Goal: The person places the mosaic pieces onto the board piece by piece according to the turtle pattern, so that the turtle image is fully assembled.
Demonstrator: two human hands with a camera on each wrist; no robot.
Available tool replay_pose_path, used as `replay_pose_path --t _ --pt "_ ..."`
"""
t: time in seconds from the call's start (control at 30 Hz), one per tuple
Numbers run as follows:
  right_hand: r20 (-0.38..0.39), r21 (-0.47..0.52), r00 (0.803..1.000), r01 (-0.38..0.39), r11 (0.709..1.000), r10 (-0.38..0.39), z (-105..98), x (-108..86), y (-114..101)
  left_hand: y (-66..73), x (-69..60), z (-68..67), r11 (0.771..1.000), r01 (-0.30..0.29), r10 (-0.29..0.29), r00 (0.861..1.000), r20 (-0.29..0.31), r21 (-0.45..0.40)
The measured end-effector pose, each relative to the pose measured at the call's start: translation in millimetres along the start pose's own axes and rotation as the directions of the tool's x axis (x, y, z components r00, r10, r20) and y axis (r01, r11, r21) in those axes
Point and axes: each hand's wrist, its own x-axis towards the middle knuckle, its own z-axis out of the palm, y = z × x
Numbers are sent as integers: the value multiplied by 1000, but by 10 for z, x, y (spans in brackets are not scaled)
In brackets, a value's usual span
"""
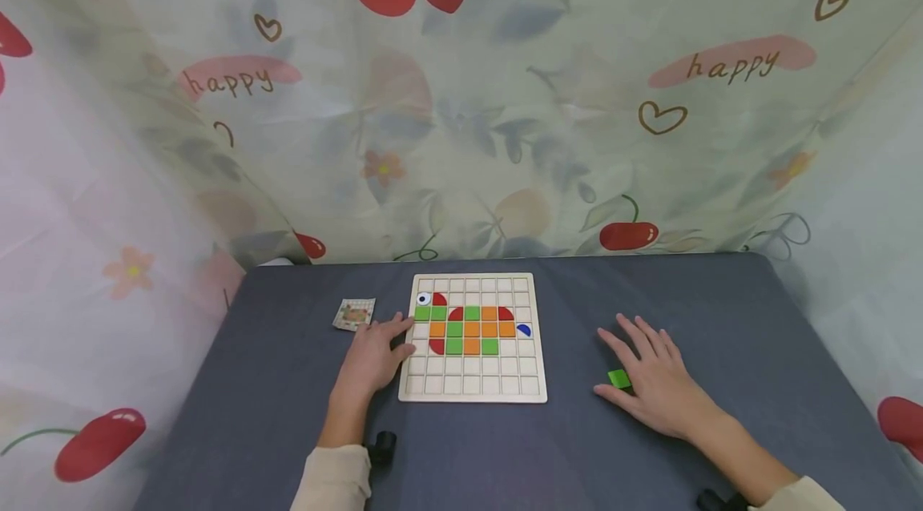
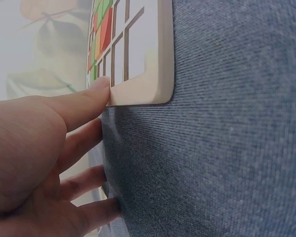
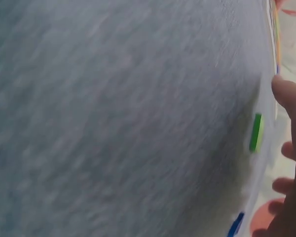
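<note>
A pale wooden grid board (image 1: 472, 380) lies on the table, holding green, orange and red pieces, a white eye tile (image 1: 423, 299) and a blue half-round piece (image 1: 524, 330). My left hand (image 1: 371, 359) rests at the board's left edge; in the left wrist view its thumb (image 2: 86, 103) touches the rim and the other fingers spread loosely. Right of the board, my right hand (image 1: 659, 387) is spread just over a green square tile (image 1: 618, 379), holding nothing. In the right wrist view that green tile (image 3: 256, 132) lies on the cloth, with a blue piece (image 3: 235, 225) partly visible nearby.
A small printed picture card (image 1: 354, 314) lies left of the board, near the left fingertips. Dark grey-blue cloth (image 1: 476, 455) covers the table. A patterned curtain (image 1: 476, 134) hangs behind and along both sides.
</note>
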Motion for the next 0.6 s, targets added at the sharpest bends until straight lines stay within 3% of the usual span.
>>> replay_pose_path --t 0.33,0.6 --pt "7 -9 997 81 997 -81 -102 -93 181 3 4 1 1000 7 -7 1000 -5 4" --pt "-139 -1 973 184 983 -183 -44 -35 183 14 -12 -4 1000 10 -10 1000 -3 -8"
